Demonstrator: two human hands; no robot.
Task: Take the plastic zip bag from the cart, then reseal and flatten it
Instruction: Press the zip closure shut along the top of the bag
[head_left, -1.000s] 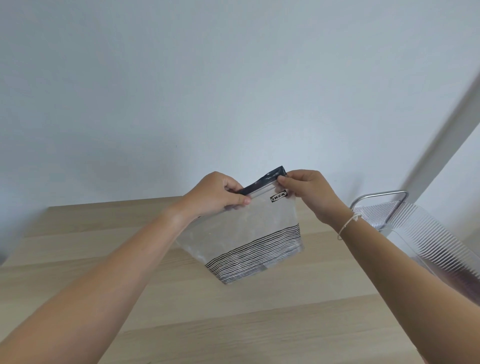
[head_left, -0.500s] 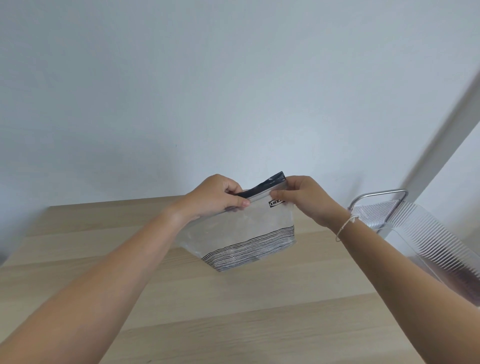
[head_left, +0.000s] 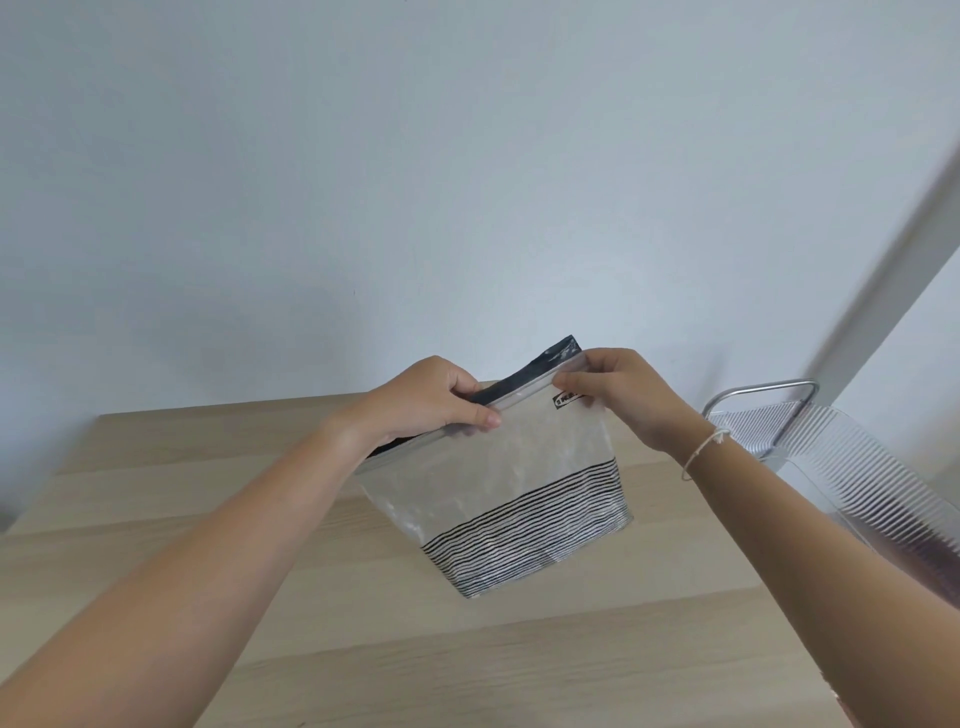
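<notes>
A clear plastic zip bag (head_left: 498, 483) with a black top strip and thin black lines across its lower part hangs in the air above the wooden table (head_left: 363, 649). My left hand (head_left: 431, 397) pinches the zip strip left of its middle. My right hand (head_left: 618, 389) pinches the strip near its right end, beside a small black label. The bag's lower corner points down toward the table. Whether the zip is sealed between my hands I cannot tell.
A cart with ribbed clear plastic walls (head_left: 872, 478) and a metal handle (head_left: 763, 395) stands at the table's right side. A plain pale wall rises behind the table's far edge. A thin cord bracelet sits on my right wrist.
The bag swung slightly lower and to the right, and it now hangs more spread out. My right hand slid back toward the strip's right end. My left hand keeps its grip.
</notes>
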